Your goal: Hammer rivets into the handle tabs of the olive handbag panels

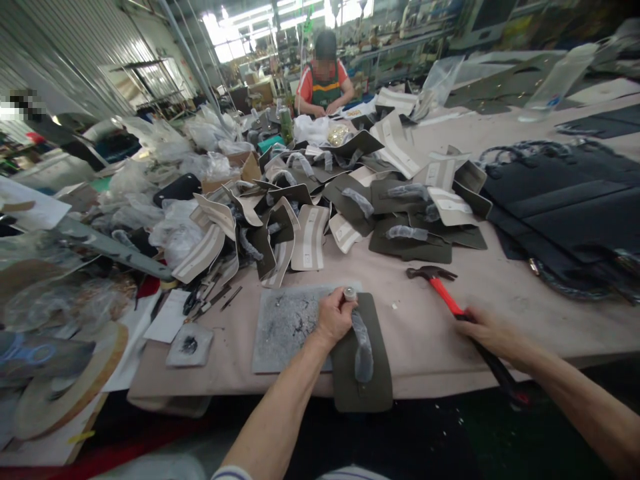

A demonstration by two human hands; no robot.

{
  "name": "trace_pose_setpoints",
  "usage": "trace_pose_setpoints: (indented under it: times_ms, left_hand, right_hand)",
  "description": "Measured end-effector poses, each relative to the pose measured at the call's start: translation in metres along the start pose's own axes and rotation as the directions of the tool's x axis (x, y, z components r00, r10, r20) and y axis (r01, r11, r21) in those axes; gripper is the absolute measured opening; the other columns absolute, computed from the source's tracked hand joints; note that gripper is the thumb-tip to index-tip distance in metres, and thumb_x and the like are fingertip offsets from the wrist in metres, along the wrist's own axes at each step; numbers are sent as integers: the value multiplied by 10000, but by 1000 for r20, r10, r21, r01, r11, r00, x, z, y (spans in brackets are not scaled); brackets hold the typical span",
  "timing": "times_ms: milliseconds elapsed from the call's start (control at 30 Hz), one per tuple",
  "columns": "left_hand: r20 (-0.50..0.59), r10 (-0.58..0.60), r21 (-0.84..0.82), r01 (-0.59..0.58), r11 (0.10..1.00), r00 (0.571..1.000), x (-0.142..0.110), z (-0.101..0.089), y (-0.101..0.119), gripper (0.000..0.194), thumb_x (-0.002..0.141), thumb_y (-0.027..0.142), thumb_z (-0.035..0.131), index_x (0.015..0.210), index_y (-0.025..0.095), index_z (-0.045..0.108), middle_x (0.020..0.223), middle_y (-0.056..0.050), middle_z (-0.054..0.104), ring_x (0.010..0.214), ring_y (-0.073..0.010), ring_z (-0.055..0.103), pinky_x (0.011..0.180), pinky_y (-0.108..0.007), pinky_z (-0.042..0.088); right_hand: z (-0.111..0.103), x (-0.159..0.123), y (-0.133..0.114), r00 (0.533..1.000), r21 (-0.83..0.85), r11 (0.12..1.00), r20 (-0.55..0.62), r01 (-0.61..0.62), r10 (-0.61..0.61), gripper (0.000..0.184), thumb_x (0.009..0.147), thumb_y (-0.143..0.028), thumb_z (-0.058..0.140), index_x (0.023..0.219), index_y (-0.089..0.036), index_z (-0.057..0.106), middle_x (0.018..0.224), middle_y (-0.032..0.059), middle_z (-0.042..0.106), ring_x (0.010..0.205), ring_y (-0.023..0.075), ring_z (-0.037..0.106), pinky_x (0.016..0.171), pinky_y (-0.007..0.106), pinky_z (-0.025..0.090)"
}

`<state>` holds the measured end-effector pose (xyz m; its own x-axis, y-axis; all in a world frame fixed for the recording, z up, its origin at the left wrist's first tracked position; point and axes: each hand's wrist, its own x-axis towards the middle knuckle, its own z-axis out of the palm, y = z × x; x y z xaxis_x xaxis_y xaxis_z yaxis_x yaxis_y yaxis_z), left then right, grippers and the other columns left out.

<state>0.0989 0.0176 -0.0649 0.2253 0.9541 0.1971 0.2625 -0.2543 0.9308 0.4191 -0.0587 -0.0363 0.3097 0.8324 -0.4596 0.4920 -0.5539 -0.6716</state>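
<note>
My left hand is closed around a short metal punch, whose round flat top shows above the fingers. It stands at the upper end of an olive-grey panel, and its lower tip is hidden. On that panel lies a carrying handle wrapped in clear plastic. Under the panel's left side is a grey, scuffed slab with dark marks. Off to the right, my right hand grips a claw hammer by its red and black handle. The hammer head is up and away from the punch.
Behind the slab spreads a heap of similar panels with wrapped handles. Black bags lie at the right. Small tools and a pad lie at the left. A co-worker sits across the table.
</note>
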Motion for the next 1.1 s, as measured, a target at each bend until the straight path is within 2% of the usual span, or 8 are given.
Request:
trace_pose_setpoints:
  times_ms: [100, 200, 300, 400, 567, 767, 933, 1100]
  left_hand:
    - [58, 80, 108, -86, 990, 995, -4, -1, 0, 145, 828, 117, 600, 926, 193, 676, 842, -24, 703, 796, -180, 645, 759, -266, 496]
    - [75, 72, 68, -77, 995, 995, -4, -2, 0, 146, 840, 123, 583, 929, 192, 676, 829, -20, 698, 784, -176, 641, 753, -261, 494]
    - [68, 57, -17, -56, 998, 996, -2, -2, 0, 135, 843, 123, 571, 910, 183, 672, 839, -23, 701, 797, -175, 647, 772, -263, 498]
    - [68, 59, -16, -58, 998, 996, -2, -3, -1, 124, 852, 144, 578, 918, 184, 676, 852, -24, 705, 809, -176, 646, 787, -269, 494]
    - [79, 33, 14, -35, 999, 996, -4, -3, -3, 117, 849, 148, 574, 889, 187, 677, 788, -10, 684, 743, -165, 626, 733, -258, 481]
    - [83, 39, -15, -38, 999, 996, -3, -3, -6, 152, 856, 164, 574, 946, 189, 694, 877, -29, 712, 832, -182, 648, 803, -277, 498]
    - [79, 18, -7, -17, 1000, 997, -4, -2, -6, 147, 838, 136, 585, 917, 190, 697, 777, -1, 673, 737, -162, 612, 711, -255, 476]
    - [84, 30, -13, -29, 1000, 996, -4, -2, -4, 131, 845, 140, 579, 902, 189, 687, 838, -13, 695, 808, -170, 635, 783, -264, 492]
  right_hand:
    - [17, -33, -27, 956, 553, 788, 256, -269, 147, 132, 751, -171, 613, 787, -202, 490, 654, -15, 497, 487, 96, 422, 431, 207, 355]
    - [29, -70, -53, 960, 650, 711, 236, -269, 148, 158, 825, -308, 600, 877, -217, 483, 621, -67, 418, 411, 74, 325, 355, 186, 274]
    - [32, -95, -74, 991, 330, 934, -64, 135, -121, 335, 913, -560, 486, 888, -227, 512, 589, -53, 435, 417, 110, 377, 382, 235, 298]
    - [34, -100, -84, 818, -185, 843, -206, 506, -537, 402, 941, -585, 412, 754, -232, 458, 540, -23, 446, 452, 134, 411, 468, 280, 273]
    - [28, -99, -102, 731, -515, 612, 44, 600, -681, 364, 1009, -484, 354, 763, -230, 440, 506, -23, 484, 388, 127, 364, 475, 306, 149]
    - [18, -119, -128, 472, -462, 610, -388, 644, -791, 332, 1039, -449, 358, 812, -228, 456, 531, -36, 467, 428, 124, 441, 478, 259, 304]
    - [35, -106, -101, 631, -583, 498, 31, 642, -776, 355, 1038, -432, 356, 753, -233, 427, 475, -33, 481, 353, 124, 372, 441, 301, 147]
    - [37, -106, -100, 649, -513, 625, -161, 589, -743, 396, 1035, -497, 272, 776, -233, 412, 513, -19, 455, 415, 137, 407, 483, 292, 235]
